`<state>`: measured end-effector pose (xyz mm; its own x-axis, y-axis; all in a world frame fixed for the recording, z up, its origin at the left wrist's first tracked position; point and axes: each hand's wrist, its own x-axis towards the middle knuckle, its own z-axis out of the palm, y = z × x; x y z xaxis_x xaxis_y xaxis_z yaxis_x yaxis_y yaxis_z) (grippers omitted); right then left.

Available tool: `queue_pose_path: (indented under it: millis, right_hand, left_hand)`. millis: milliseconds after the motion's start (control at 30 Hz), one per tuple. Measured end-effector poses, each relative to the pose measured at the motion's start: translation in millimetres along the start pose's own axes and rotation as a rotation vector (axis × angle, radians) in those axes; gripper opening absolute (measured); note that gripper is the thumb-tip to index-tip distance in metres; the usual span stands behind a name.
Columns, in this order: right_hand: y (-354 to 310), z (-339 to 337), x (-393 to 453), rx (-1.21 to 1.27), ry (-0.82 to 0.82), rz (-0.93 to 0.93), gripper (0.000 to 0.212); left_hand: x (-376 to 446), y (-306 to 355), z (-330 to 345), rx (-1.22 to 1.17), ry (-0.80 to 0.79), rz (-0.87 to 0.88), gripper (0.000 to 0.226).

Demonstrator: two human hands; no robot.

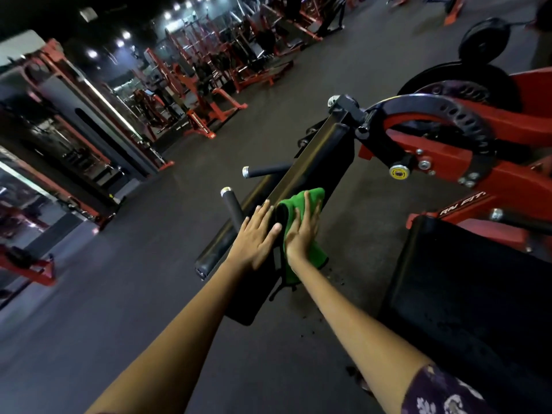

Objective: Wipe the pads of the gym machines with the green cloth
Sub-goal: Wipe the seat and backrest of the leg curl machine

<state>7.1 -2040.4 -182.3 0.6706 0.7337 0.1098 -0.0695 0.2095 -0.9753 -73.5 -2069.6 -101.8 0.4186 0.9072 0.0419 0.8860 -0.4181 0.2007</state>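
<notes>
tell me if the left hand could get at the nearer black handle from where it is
Probably yes: the left hand lies flat on the long pad, and the nearer handle sticks out just beside it with nothing between them.

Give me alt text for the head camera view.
A right hand presses a green cloth flat on a long black machine pad, the left hand flat beside it. Red gym machines line the dim room behind.

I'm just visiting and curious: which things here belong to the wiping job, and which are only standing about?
In the job: green cloth, pressed flat by the right hand; the long black pad under it; the left hand resting on that pad.

Standing about: two handles, weight plates, seat pad, red racks.
</notes>
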Motion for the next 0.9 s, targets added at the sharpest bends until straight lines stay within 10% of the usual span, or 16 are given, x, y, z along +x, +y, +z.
queue_pose_path:
  millis: [900]
  right_hand:
    - [-10.2,-15.6,58.6,-0.083,-0.186,0.005,0.056]
  left_hand:
    - [61.2,10.4,5.4,0.173,-0.038,0.092,0.118]
